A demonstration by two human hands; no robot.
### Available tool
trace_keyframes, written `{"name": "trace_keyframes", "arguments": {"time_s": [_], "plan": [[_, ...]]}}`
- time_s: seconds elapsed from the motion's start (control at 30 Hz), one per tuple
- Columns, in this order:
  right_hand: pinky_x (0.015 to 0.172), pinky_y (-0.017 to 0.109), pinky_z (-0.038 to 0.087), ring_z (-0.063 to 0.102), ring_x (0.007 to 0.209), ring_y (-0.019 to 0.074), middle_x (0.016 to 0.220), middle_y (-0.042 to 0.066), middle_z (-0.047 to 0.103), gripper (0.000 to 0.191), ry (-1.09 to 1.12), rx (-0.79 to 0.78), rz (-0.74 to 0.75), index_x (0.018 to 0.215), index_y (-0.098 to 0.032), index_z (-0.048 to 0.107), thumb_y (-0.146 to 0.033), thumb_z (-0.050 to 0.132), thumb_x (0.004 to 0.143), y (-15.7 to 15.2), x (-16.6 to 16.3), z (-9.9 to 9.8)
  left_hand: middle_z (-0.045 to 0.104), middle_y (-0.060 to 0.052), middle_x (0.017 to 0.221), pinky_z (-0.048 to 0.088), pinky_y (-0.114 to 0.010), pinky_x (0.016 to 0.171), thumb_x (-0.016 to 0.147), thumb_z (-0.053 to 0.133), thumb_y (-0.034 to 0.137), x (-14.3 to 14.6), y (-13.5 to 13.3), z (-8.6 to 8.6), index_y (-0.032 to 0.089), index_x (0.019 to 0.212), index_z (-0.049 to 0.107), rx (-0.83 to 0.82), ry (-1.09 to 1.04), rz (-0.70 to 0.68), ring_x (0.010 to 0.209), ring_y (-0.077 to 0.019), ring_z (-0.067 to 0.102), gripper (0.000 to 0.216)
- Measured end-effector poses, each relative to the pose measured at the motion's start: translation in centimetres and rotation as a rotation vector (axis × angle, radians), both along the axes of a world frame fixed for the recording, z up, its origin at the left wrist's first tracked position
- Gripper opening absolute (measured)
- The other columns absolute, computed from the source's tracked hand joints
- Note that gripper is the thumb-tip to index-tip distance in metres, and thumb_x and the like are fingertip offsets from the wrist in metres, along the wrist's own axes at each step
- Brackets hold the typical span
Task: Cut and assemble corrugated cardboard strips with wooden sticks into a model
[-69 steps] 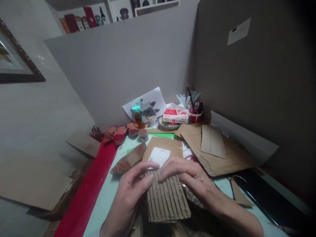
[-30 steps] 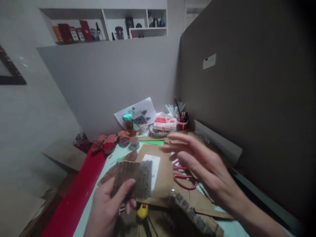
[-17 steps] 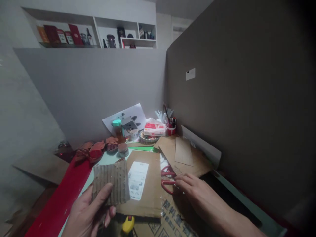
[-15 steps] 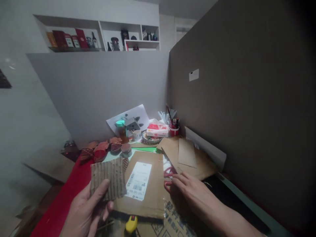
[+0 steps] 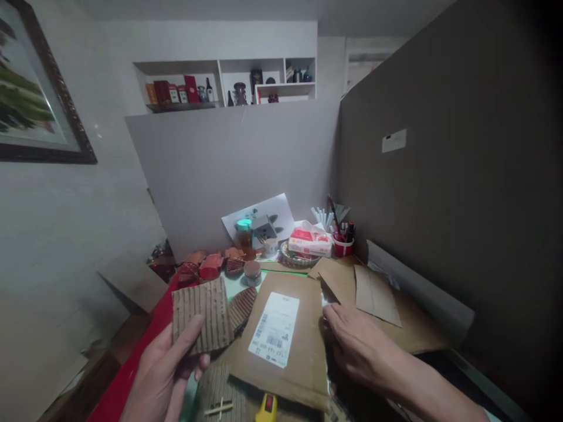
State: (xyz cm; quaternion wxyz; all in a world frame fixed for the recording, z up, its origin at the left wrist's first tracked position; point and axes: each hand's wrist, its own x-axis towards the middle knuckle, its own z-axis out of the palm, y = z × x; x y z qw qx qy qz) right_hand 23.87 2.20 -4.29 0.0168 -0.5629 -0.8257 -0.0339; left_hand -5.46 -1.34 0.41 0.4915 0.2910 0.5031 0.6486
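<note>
My left hand (image 5: 165,372) is closed on a small rectangle of ribbed corrugated cardboard (image 5: 201,315), thumb on its front, and holds it upright above the table's left side. My right hand (image 5: 355,344) lies palm down at the right edge of a brown cardboard sheet with a white shipping label (image 5: 281,337). Its fingers curl down over something I cannot make out. A striped oval cardboard piece (image 5: 243,306) lies between the held rectangle and the labelled sheet.
A yellow utility knife (image 5: 266,409) lies at the near edge. Loose brown cardboard sheets (image 5: 382,290) lie to the right. At the back stand a teal-lidded jar (image 5: 244,232), a tissue pack (image 5: 310,241), a red cup of pens (image 5: 342,246) and red-brown folded pieces (image 5: 211,264). Grey partition boards (image 5: 246,164) enclose the table.
My left hand lifted the ribbed piece off the table and keeps it raised. My right hand let go of it, reached right and came down over the red scissors, which no longer show.
</note>
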Motion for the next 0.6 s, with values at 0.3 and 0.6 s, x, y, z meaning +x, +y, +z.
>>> {"name": "trace_keyframes", "arguments": {"time_s": [0.3,0.6], "plan": [[0.08,0.038,0.058,0.068,0.082,0.0182,0.091,0.001,0.068,0.018,0.147,-0.226,-0.15,0.105,-0.016,0.067,-0.033,0.068,0.102,1.6,1.7,3.2,0.066,0.001,0.084,0.053,-0.018,0.044,0.038,0.106,0.041,-0.1,-0.1,0.8,0.018,0.084,0.073,0.02,-0.054,0.046,0.068,-0.0136,0.053,0.061],[0.057,0.028,0.048,0.067,0.065,0.0188,0.079,0.003,0.072,0.03,0.659,-0.35,-0.182,0.108,-0.02,0.062,-0.046,0.05,0.098,2.3,5.2,0.3,0.068,0.0,0.1,0.054,-0.017,0.048,0.053,0.102,0.042,-0.5,-0.3,0.6,0.02,0.1,0.075,0.042,-0.044,0.003,0.077,-0.0142,0.053,0.059]]}}
